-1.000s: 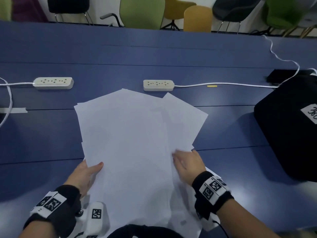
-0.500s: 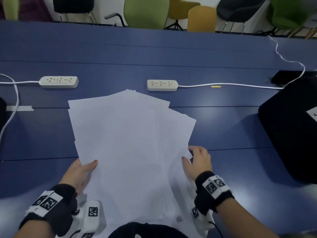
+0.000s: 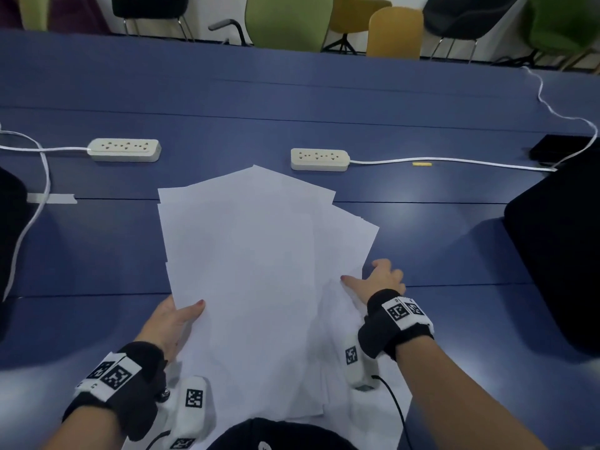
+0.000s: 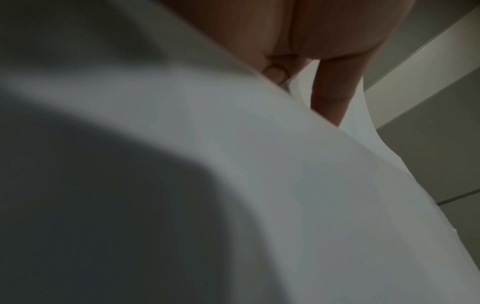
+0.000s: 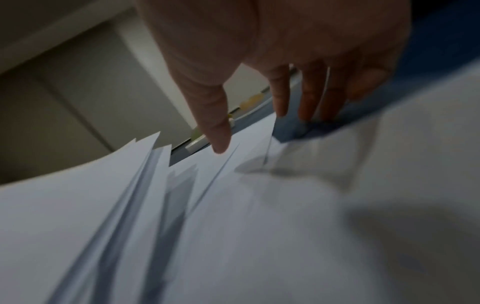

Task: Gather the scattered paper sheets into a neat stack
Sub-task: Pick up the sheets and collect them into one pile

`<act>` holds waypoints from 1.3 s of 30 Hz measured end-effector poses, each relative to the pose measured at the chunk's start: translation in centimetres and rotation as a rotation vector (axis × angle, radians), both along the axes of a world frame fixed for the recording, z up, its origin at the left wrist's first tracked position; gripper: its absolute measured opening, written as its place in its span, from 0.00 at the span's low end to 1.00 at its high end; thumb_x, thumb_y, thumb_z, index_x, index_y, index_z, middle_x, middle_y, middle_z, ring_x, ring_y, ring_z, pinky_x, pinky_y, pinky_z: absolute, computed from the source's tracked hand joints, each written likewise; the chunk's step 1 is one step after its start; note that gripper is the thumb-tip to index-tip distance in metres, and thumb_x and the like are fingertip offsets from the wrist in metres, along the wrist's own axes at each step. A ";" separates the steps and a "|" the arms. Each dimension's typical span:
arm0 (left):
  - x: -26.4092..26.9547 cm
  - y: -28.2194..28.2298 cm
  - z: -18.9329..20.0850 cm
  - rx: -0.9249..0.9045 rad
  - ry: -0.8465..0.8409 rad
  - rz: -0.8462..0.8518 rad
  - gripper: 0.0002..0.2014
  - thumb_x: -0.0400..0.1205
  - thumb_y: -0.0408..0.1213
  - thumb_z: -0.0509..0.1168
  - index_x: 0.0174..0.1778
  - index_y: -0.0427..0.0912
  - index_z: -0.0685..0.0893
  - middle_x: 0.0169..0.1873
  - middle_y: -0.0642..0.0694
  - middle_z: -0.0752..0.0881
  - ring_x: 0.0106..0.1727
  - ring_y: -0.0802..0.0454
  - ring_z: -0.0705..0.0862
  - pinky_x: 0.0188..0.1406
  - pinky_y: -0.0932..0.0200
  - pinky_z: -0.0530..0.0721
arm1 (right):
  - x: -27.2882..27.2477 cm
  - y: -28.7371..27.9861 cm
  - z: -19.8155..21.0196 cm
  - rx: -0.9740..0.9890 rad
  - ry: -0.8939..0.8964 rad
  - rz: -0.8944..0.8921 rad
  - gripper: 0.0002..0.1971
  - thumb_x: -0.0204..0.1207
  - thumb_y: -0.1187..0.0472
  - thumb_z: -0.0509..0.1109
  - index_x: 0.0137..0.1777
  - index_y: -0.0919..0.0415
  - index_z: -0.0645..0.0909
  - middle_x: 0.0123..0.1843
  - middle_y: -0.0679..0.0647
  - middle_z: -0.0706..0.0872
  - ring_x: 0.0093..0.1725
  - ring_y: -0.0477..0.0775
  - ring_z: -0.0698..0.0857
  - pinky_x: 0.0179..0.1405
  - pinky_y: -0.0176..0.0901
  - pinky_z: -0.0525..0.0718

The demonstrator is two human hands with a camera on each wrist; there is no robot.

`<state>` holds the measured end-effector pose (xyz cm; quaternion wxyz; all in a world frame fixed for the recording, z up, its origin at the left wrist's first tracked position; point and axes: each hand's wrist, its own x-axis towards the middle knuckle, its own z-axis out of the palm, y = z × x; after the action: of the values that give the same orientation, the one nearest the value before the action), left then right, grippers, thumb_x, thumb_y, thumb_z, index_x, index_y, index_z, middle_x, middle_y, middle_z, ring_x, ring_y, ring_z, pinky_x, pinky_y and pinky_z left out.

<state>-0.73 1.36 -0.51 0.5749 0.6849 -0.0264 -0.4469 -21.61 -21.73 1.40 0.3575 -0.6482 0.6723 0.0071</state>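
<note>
Several white paper sheets (image 3: 246,271) lie fanned and overlapping on the blue table (image 3: 438,248), their far corners splayed. My left hand (image 3: 180,316) grips the pile's near left edge, thumb on top and fingers hidden beneath. In the left wrist view the paper (image 4: 259,185) covers most of the frame under the left hand (image 4: 311,41). My right hand (image 3: 378,280) sits at the pile's right edge. The right wrist view shows its thumb (image 5: 218,135) on the paper (image 5: 233,226) and its straight fingers (image 5: 306,98) touching the table beside a sheet corner.
Two white power strips (image 3: 125,150) (image 3: 319,159) lie beyond the sheets, a white cable (image 3: 454,160) running right. A black bag (image 3: 558,254) fills the right side; a dark object (image 3: 9,238) sits at the left edge. Chairs (image 3: 289,21) line the far side.
The fan of sheets has narrowed and swung left. My right hand slid from the top of the pile out to its right edge. The left hand keeps its grip.
</note>
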 end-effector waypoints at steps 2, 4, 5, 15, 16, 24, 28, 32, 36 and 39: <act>0.1 0.0 0.0 -0.012 0.013 0.005 0.16 0.81 0.25 0.59 0.64 0.39 0.76 0.57 0.39 0.83 0.55 0.42 0.82 0.62 0.48 0.73 | -1.3 0.5 0.5 -0.022 0.164 0.147 0.37 0.64 0.42 0.74 0.70 0.52 0.62 0.70 0.58 0.67 0.71 0.63 0.67 0.68 0.59 0.66; 0.2 0.0 -0.1 -0.017 0.019 0.010 0.16 0.81 0.25 0.58 0.65 0.39 0.75 0.57 0.40 0.83 0.56 0.41 0.82 0.63 0.47 0.73 | -3.3 1.0 0.8 -0.006 0.299 0.262 0.38 0.62 0.41 0.73 0.69 0.49 0.60 0.69 0.56 0.67 0.70 0.62 0.68 0.66 0.59 0.68; 0.3 0.1 -0.2 -0.021 0.019 0.013 0.16 0.81 0.25 0.58 0.65 0.39 0.75 0.56 0.40 0.84 0.55 0.42 0.82 0.63 0.47 0.73 | -4.4 1.3 0.7 -0.002 0.357 0.294 0.38 0.61 0.42 0.74 0.68 0.48 0.59 0.67 0.56 0.67 0.68 0.61 0.69 0.65 0.59 0.70; -0.2 0.1 0.0 -0.046 0.012 0.004 0.17 0.82 0.23 0.57 0.67 0.36 0.74 0.55 0.39 0.83 0.50 0.46 0.83 0.59 0.47 0.76 | -5.4 2.4 0.7 0.037 0.469 0.440 0.32 0.62 0.49 0.75 0.63 0.56 0.65 0.62 0.55 0.74 0.66 0.61 0.71 0.63 0.55 0.78; -0.3 0.1 0.0 -0.052 0.008 0.002 0.17 0.82 0.23 0.56 0.67 0.36 0.74 0.53 0.39 0.84 0.49 0.46 0.83 0.56 0.48 0.77 | -5.2 2.6 0.7 0.023 0.528 0.466 0.37 0.59 0.45 0.77 0.65 0.56 0.66 0.65 0.55 0.71 0.69 0.60 0.68 0.64 0.56 0.76; -0.8 0.2 0.4 -0.070 -0.057 -0.024 0.15 0.82 0.24 0.56 0.63 0.39 0.76 0.48 0.45 0.84 0.47 0.49 0.83 0.50 0.53 0.78 | -5.3 3.8 0.5 0.064 0.471 0.455 0.32 0.60 0.51 0.78 0.62 0.59 0.70 0.64 0.55 0.67 0.66 0.58 0.69 0.53 0.48 0.79; -0.8 0.3 0.7 -0.074 -0.049 -0.038 0.13 0.82 0.24 0.56 0.59 0.41 0.78 0.50 0.43 0.84 0.49 0.47 0.83 0.59 0.47 0.75 | -5.7 3.1 0.9 0.086 0.385 0.422 0.14 0.65 0.64 0.67 0.49 0.55 0.68 0.44 0.50 0.76 0.44 0.55 0.79 0.58 0.49 0.77; -0.7 0.5 1.1 -0.074 -0.060 -0.047 0.17 0.83 0.24 0.56 0.66 0.39 0.75 0.53 0.42 0.84 0.54 0.44 0.83 0.57 0.50 0.75 | -4.9 1.1 2.1 -0.151 0.442 0.544 0.14 0.65 0.70 0.56 0.46 0.52 0.66 0.35 0.49 0.78 0.47 0.58 0.77 0.63 0.54 0.67; -0.7 0.7 0.9 -0.063 -0.052 -0.049 0.17 0.82 0.24 0.57 0.67 0.38 0.75 0.59 0.37 0.83 0.57 0.40 0.82 0.65 0.46 0.75 | -1.3 -0.9 2.9 -0.464 0.464 0.656 0.22 0.66 0.73 0.55 0.57 0.53 0.70 0.54 0.52 0.83 0.64 0.61 0.72 0.74 0.62 0.56; -0.7 0.8 0.9 -0.065 -0.025 -0.045 0.17 0.82 0.23 0.56 0.67 0.38 0.74 0.56 0.40 0.84 0.53 0.46 0.83 0.57 0.50 0.77 | 1.7 -1.2 2.4 -0.721 0.303 0.698 0.27 0.64 0.75 0.64 0.63 0.53 0.73 0.61 0.54 0.81 0.67 0.64 0.73 0.78 0.70 0.45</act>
<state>-1.43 2.13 0.34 0.5863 0.6706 -0.0636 -0.4499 -19.92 -22.97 3.75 -0.0136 -0.9072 0.4202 -0.0123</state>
